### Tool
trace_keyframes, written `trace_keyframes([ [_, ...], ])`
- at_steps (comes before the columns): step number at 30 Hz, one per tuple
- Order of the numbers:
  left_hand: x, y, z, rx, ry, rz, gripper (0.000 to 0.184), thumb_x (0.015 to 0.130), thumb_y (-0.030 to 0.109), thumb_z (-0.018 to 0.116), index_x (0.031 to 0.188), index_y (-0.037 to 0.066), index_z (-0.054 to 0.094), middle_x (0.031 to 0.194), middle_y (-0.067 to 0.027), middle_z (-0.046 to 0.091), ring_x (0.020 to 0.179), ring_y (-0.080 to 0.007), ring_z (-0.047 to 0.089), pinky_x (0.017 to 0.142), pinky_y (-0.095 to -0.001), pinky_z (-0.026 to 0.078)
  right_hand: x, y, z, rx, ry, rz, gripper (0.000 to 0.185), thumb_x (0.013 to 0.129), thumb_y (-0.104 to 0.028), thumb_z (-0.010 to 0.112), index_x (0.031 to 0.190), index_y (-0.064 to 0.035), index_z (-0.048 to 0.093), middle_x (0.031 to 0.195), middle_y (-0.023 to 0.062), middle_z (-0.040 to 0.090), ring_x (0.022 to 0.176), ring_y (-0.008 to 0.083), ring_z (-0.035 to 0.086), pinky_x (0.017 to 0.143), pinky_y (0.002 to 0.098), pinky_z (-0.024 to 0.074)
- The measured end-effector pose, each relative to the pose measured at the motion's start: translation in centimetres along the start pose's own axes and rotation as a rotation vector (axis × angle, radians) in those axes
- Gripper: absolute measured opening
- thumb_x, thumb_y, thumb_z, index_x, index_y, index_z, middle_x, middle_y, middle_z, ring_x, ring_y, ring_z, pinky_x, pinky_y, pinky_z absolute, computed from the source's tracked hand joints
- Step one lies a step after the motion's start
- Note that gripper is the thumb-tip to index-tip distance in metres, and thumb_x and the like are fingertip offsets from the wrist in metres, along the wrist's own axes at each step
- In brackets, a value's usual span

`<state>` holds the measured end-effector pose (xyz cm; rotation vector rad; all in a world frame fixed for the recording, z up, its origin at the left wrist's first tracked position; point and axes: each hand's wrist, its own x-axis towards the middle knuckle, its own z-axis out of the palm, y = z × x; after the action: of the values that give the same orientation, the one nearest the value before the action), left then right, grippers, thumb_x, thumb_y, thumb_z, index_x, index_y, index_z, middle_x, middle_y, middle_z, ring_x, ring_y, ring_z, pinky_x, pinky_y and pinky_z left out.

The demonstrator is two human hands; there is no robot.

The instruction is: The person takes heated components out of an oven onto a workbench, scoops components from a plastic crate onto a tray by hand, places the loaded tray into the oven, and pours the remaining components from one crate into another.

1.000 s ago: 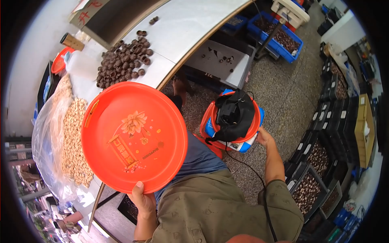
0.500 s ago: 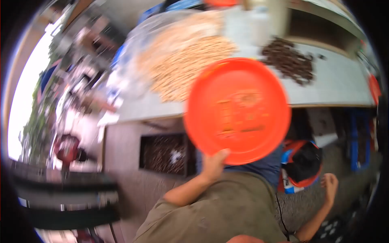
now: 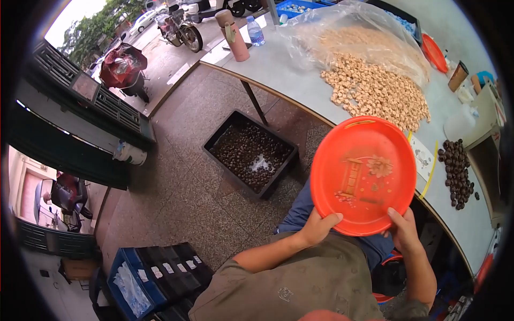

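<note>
I hold the round red tray [image 3: 364, 176] with both hands, and it is right of the middle of the frame, before my body. My left hand [image 3: 316, 229] pinches its lower left rim: the thumb lies on top, and the other fingers go under the tray, where they are mostly hidden. My right hand [image 3: 405, 230] grips the lower right rim in the same manner, thumb above; of its other fingers only a little shows beneath. So the fingers of both hands are closed on the rim, with only its thickness between. The tray faces up to me and shows a printed flower.

Behind it, on the pale surface [image 3: 300, 83], a heap of light brown pieces [image 3: 375, 88] spreads in the upper right. Dark round pieces [image 3: 455, 174] lie at the right side. A black bin [image 3: 229, 172] stands on the floor, near the centre.
</note>
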<state>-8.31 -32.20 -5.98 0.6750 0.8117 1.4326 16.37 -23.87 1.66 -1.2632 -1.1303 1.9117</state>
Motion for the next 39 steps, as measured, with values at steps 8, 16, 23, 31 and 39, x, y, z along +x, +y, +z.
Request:
trace_keyframes([
  [8, -2.3, -2.2, -11.2, 0.010, 0.105, 0.010, 0.053, 0.106, 0.040, 0.042, 0.143, 0.002, 0.042, 0.122, -0.0117, 0.065, 0.110, -0.0204, 0.064, 0.096, -0.0368, 0.048, 7.0, -3.7, 6.6, -0.495, -0.144, -0.206, 0.025, 0.092, -0.008, 0.059, 0.115, 0.0016, 0.059, 0.095, 0.0111, 0.069, 0.082, 0.0181, 0.068, 0.068, 0.0366, 0.0548],
  [16, -8.8, -6.2, -23.1, 0.012, 0.990, -0.085, 0.055, 0.105, 0.053, 0.041, 0.124, 0.004, 0.056, 0.100, -0.0096, 0.071, 0.082, -0.0160, 0.066, 0.073, -0.0303, 0.052, 17.3, -0.3, 18.0, -1.074, -0.274, -0.656, 0.014, 0.082, 0.000, 0.064, 0.092, -0.0001, 0.053, 0.091, 0.0224, 0.057, 0.086, 0.0462, 0.059, 0.075, 0.0496, 0.0481],
  [23, -13.1, -9.5, -23.5, -0.077, 1.254, -0.123, 0.032, 0.102, 0.032, 0.057, 0.120, 0.006, 0.058, 0.096, -0.0074, 0.071, 0.074, -0.0125, 0.065, 0.065, -0.0262, 0.051, 27.9, 5.4, 22.1, -0.938, -0.020, -0.923, 0.013, 0.086, -0.002, 0.064, 0.097, -0.0018, 0.057, 0.095, 0.0210, 0.059, 0.088, 0.0446, 0.060, 0.076, 0.0485, 0.0482],
  [31, -16.7, -9.0, -17.4, 0.033, 1.478, 0.054, 0.029, 0.102, 0.024, 0.059, 0.121, 0.003, 0.056, 0.096, -0.0082, 0.070, 0.076, -0.0122, 0.065, 0.066, -0.0245, 0.051, 36.7, 9.3, 16.9, -1.230, -0.100, -0.997, 0.034, 0.082, -0.002, 0.063, 0.114, -0.0065, 0.052, 0.108, 0.0207, 0.062, 0.085, 0.0431, 0.067, 0.069, 0.0513, 0.0551],
  [39, -12.8, 1.8, -21.9, 0.566, 1.522, 0.377, 0.030, 0.101, 0.017, 0.059, 0.124, -0.002, 0.055, 0.100, -0.0108, 0.068, 0.079, -0.0128, 0.064, 0.070, -0.0259, 0.054, 43.7, 16.7, 11.1, -1.312, 0.187, -0.831, 0.036, 0.089, -0.015, 0.061, 0.123, -0.0088, 0.054, 0.094, 0.0242, 0.070, 0.084, 0.0451, 0.069, 0.074, 0.0559, 0.0543],
])
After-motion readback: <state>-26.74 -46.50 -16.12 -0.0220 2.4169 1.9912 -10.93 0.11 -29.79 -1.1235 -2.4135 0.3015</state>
